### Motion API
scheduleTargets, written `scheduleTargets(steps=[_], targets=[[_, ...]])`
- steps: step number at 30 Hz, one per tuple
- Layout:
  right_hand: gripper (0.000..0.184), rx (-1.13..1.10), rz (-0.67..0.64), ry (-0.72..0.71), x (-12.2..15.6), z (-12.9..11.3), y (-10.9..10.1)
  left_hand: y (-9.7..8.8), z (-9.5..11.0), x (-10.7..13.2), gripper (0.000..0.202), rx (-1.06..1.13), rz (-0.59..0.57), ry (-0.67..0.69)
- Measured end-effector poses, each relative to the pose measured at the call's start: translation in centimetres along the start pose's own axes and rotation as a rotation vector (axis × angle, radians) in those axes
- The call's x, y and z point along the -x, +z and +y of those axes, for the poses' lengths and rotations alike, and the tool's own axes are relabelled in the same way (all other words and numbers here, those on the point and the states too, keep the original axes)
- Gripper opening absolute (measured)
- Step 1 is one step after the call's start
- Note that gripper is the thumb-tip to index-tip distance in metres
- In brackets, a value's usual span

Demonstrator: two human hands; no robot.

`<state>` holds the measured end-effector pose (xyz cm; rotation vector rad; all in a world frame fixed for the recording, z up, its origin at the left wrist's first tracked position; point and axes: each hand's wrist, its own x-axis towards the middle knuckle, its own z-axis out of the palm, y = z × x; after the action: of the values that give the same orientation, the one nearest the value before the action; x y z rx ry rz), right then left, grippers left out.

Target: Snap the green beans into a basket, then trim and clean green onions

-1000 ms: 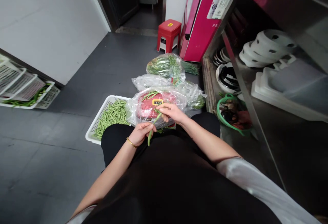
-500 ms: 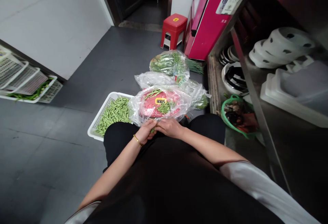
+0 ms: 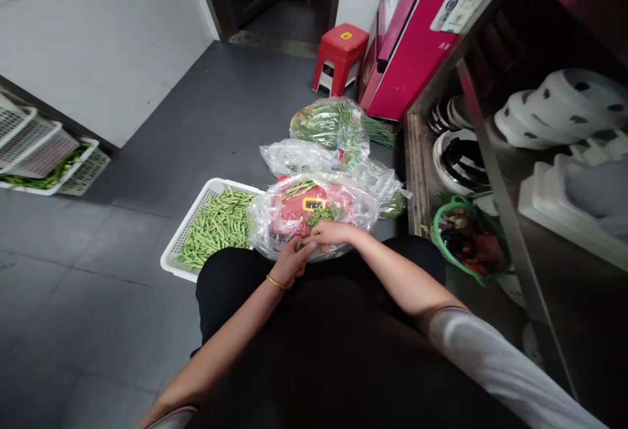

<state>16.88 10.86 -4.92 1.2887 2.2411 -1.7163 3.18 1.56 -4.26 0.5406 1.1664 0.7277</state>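
Observation:
My left hand (image 3: 291, 263), with a gold bracelet (image 3: 276, 282) at its wrist, is closed around a green bean (image 3: 299, 246), of which only a small bit shows. Against its fingertips, my right hand (image 3: 330, 234) is bent with its fingers together; what is in them is hidden. Both hands are over the near edge of a clear plastic bag (image 3: 262, 220) spread on a red stool (image 3: 289, 216). Long beans and a small heap of short green pieces (image 3: 322, 214) lie on the bag. To the left, a white basket (image 3: 170, 254) holds many green beans (image 3: 216, 225).
Bagged green vegetables (image 3: 316, 121) lie beyond the bag. A red stool (image 3: 341, 50) stands by the pink cabinet (image 3: 407, 63). On the right are a metal shelf (image 3: 500, 180) with white containers and a green-rimmed basket (image 3: 436, 236). White baskets (image 3: 73, 177) stand far left.
Both hands have moved forward, away from my lap to the bag. The right hand now reaches over its near edge, beside the heap of pieces. The view has shifted slightly.

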Motion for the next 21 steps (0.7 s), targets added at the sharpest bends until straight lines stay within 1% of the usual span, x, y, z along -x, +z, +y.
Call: scheduleTargets(steps=[1, 2, 3, 4, 5, 7, 9, 11, 13, 15, 18, 20, 21], targets=[[0.047, 0.207, 0.023, 0.012, -1.0, -0.3, -1.1, -0.9, 0.2, -0.5, 0.049, 0.02, 0.014, -0.039], [0.042, 0.403, 0.113, 0.029, -2.2, -0.8, -2.0, -1.8, 0.3, -1.0, 0.048, 0.045, 0.028, -0.062], [0.038, 0.561, 0.231, 0.044, -3.6, -1.5, -2.7, -2.6, 0.5, -1.5, 0.048, 0.069, 0.038, -0.074], [0.035, 0.681, 0.314, 0.061, -5.1, -2.1, -3.2, -3.2, 0.5, -1.8, 0.048, 0.088, 0.041, -0.081], [0.035, 0.763, 0.333, 0.079, -6.7, -2.7, -3.5, -3.6, 0.6, -2.1, 0.047, 0.097, 0.037, -0.087], [0.035, 0.827, 0.302, 0.094, -9.2, -3.7, -3.7, -4.1, 0.6, -2.4, 0.046, 0.096, 0.023, -0.106], [0.031, 0.829, 0.271, 0.08, -10.1, -4.0, -3.2, -4.3, 0.6, -2.6, 0.045, 0.123, 0.015, -0.125], [0.028, 0.835, 0.27, 0.055, -8.7, -3.7, -2.2, -4.3, 0.5, -2.8, 0.045, 0.191, 0.028, -0.128], [0.028, 0.815, 0.314, -0.023, -5.4, -2.9, -0.4, -4.2, 0.3, -3.1, 0.045, 0.257, 0.056, -0.142], [0.029, 0.724, 0.393, -0.202, -1.4, -2.1, 1.8, -3.9, 0.0, -3.4, 0.043, 0.303, 0.06, -0.168], [0.022, 0.524, 0.377, -0.505, 3.9, -0.8, 4.7, -3.1, -0.7, -3.3, 0.041, 0.282, -0.011, -0.172], [0.025, 0.395, 0.336, -0.618, 6.0, 0.0, 5.7, -2.5, -1.0, -2.9, 0.039, 0.244, -0.036, -0.129], [0.032, 0.315, 0.323, -0.625, 6.7, 0.2, 5.9, -2.2, -1.0, -2.6, 0.039, 0.243, -0.027, -0.095]])
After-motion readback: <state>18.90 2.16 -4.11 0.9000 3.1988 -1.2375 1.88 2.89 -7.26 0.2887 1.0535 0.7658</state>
